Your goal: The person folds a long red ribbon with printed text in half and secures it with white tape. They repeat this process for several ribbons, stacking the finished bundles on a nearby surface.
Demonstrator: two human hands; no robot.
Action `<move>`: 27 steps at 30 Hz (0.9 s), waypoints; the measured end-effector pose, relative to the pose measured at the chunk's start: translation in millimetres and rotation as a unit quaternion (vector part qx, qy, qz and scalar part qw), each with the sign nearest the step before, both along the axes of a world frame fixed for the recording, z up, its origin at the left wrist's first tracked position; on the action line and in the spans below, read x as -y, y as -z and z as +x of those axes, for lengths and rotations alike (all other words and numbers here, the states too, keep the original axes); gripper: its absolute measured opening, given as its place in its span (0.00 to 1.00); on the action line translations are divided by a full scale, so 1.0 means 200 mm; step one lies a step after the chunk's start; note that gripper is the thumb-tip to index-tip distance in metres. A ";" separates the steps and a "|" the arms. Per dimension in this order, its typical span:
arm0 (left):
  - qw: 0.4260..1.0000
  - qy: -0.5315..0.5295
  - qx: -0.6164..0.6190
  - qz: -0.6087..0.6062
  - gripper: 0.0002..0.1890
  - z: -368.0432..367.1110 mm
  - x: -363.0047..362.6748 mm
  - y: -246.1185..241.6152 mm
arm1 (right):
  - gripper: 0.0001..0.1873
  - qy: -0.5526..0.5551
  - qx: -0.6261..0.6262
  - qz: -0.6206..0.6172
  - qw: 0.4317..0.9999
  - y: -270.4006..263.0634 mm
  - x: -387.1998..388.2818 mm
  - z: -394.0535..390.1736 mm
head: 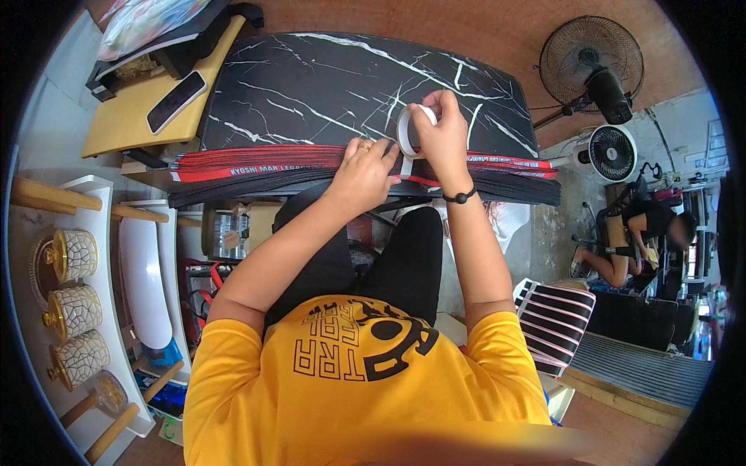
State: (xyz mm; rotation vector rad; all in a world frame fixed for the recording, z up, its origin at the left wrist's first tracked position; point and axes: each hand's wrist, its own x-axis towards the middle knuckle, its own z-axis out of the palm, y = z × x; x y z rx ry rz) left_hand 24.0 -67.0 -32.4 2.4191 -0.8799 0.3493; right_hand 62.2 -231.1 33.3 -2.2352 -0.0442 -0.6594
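Note:
A long bundle of printed red and black ribbons [250,169] lies along the near edge of a black marble-patterned table [303,81]. It bears writing. My left hand [364,175] rests on the middle of the bundle with its fingers spread, pressing the ribbons. In my right hand [440,128] is a roll of white tape [403,133], held upright just above the bundle. A white strip of tape [407,167] crosses the ribbons between my hands. Whether that strip still joins the roll is hard to tell.
To the left a smartphone [176,103] lies on a yellow wooden board [125,125]. A shelf with white and gold jars [76,311] stands at lower left. Two fans, one black [591,64] and one white-rimmed [612,152], are at right. Another person [635,233] sits farther off.

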 end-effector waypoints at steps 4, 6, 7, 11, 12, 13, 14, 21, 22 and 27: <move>0.999 0.006 -0.039 -0.016 0.29 0.00 0.00 0.00 | 0.13 0.000 0.006 0.001 1.000 0.00 -0.01 -0.01; 1.000 -0.003 -0.025 -0.017 0.30 -0.01 0.00 0.00 | 0.13 -0.003 0.017 0.000 1.000 0.00 -0.01 -0.01; 1.000 -0.008 -0.018 -0.018 0.30 -0.02 0.01 0.01 | 0.13 0.000 0.014 0.005 1.000 0.00 -0.01 -0.01; 0.998 -0.032 0.040 0.035 0.32 -0.04 0.02 0.03 | 0.13 0.004 0.019 0.014 1.000 0.00 -0.01 -0.02; 0.998 -0.034 0.033 0.040 0.32 -0.04 0.03 0.04 | 0.13 0.003 0.026 0.011 1.000 0.00 0.00 -0.02; 0.998 -0.036 0.026 0.045 0.32 -0.04 0.03 0.05 | 0.13 0.006 0.023 0.013 1.000 0.00 0.00 -0.02; 0.998 -0.035 0.028 0.048 0.32 -0.04 0.03 0.05 | 0.13 0.008 0.020 0.014 1.000 0.00 0.00 -0.02; 0.999 -0.023 0.021 0.006 0.33 -0.05 0.03 0.06 | 0.12 0.006 0.018 0.016 1.000 0.00 0.00 -0.03; 1.000 -0.018 0.004 -0.007 0.33 -0.04 0.02 0.06 | 0.12 0.009 0.018 0.014 1.000 0.00 0.00 -0.03; 0.999 -0.001 -0.005 -0.039 0.31 -0.02 0.01 0.05 | 0.12 0.013 0.027 0.007 1.000 0.00 0.00 -0.03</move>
